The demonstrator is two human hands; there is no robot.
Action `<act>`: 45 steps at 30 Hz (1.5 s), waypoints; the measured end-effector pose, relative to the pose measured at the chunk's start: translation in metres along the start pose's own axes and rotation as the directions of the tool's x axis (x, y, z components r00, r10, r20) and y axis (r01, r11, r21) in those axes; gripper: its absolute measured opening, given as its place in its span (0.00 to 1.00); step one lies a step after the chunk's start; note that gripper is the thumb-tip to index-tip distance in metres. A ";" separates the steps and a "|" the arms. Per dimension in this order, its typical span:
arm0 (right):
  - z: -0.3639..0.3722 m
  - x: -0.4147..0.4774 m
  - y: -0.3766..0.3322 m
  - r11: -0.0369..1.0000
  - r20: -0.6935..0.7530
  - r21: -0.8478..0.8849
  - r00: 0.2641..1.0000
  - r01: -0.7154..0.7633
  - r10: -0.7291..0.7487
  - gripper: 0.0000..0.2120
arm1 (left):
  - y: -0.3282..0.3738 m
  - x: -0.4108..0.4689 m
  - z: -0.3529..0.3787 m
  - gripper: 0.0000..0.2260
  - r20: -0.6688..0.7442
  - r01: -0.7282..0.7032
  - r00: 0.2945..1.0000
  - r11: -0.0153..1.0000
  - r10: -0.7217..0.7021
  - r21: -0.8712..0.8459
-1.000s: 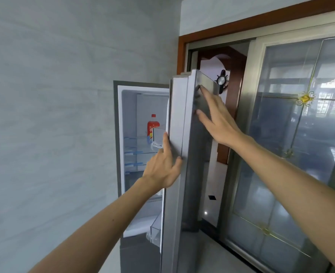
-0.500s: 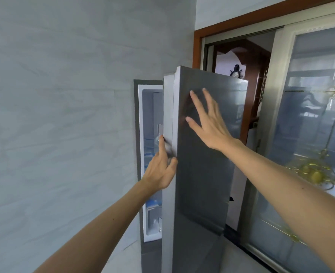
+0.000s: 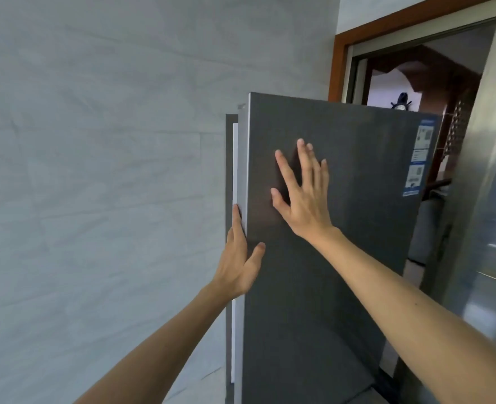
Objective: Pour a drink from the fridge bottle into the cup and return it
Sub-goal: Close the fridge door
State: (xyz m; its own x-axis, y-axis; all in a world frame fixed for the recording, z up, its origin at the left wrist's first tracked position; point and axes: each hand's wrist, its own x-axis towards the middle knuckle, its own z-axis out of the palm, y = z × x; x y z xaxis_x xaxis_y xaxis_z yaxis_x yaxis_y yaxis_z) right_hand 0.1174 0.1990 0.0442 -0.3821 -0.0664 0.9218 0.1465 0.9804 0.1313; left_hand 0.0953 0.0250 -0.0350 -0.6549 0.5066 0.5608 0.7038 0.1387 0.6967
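The grey fridge door [image 3: 343, 258] stands almost shut, with only a thin white strip of the fridge body [image 3: 235, 170] showing at its left edge. My right hand [image 3: 302, 196] lies flat on the door's front, fingers spread. My left hand [image 3: 239, 258] rests on the door's left edge, fingers straight up along it and thumb on the front face; it holds nothing. The bottle and the cup are out of sight.
A grey tiled wall [image 3: 95, 170] fills the left. Stickers [image 3: 418, 158] sit at the door's upper right. Behind the fridge is a wood-framed doorway [image 3: 340, 59], and a glass sliding door [image 3: 491, 228] stands at the right.
The fridge door has swung from wide open to nearly shut. The red bottle and shelves inside are now hidden. Both hands stayed on the door.
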 end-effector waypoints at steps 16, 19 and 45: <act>0.074 0.023 -0.006 1.000 -0.164 0.010 0.986 0.016 -0.014 0.31 | -0.053 0.051 0.006 0.38 -0.138 0.006 0.990 0.990 -0.026 -0.144; 0.086 0.028 -0.007 1.000 -0.159 0.004 0.987 0.009 -0.008 0.32 | -0.062 0.059 0.008 0.37 -0.144 0.011 0.989 0.984 -0.038 -0.179; 0.141 0.045 -0.001 0.996 -0.164 -0.092 0.986 -0.003 -0.013 0.32 | -0.108 0.109 0.015 0.36 -0.176 0.073 0.979 0.980 -0.106 -0.186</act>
State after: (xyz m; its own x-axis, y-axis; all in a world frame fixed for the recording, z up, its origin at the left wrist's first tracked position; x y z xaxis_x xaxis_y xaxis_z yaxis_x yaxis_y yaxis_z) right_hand -0.0283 0.2213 0.0347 -0.2286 -0.1084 0.9675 0.2312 0.9593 0.1621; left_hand -0.0481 0.0781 -0.0560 -0.7639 0.3314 0.5537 0.5910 0.0147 0.8065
